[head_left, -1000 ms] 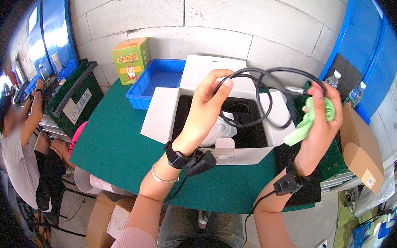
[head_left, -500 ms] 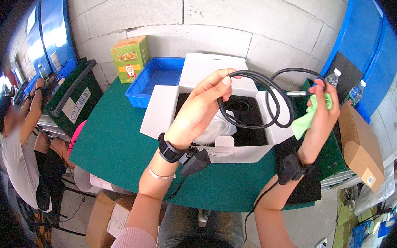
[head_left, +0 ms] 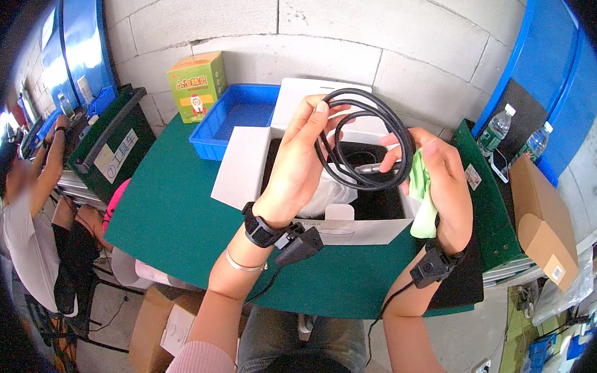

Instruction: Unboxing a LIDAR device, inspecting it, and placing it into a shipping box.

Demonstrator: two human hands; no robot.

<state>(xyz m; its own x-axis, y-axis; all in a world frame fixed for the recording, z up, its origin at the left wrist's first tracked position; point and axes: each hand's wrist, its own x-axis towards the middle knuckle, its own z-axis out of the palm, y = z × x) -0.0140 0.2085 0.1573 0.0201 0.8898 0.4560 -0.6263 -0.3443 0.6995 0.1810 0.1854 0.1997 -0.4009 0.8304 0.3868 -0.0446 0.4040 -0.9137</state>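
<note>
Left hand [head_left: 300,156]: fingers pinching the coiled black cable [head_left: 406,143] at its upper left, the coil held raised over the white box [head_left: 360,233]. Right hand [head_left: 447,187]: fingers bent around a green cloth [head_left: 423,210], fingertips at the cable's metal connector [head_left: 367,168]; firm contact there cannot be told. The white box stands open on the green worktop [head_left: 162,210], flaps out, and contains black foam lining [head_left: 382,208] and a white, wrapped-looking item [head_left: 326,193], partly hidden. A blue tray [head_left: 209,143] stands behind and left of it, beside a green-and-yellow carton [head_left: 197,90]. At right, an opened cardboard box [head_left: 547,216], contents not visible
</note>
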